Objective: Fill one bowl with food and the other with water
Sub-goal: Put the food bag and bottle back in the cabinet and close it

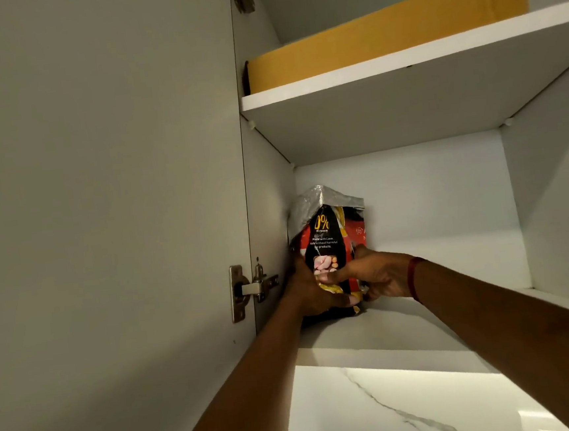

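Our left hand [308, 289] and right hand [378, 276] both curl round the bag [326, 232] low down, probably so the open top above them does not spill.

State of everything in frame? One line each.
pet food bag: upright in the lower compartment, top opened, foil lining showing
left hand: grips the bag's left side, low down
right hand: grips the bag's right side, low down
cabinet door: open, swung left
cardboard box: lies on the upper shelf, untouched
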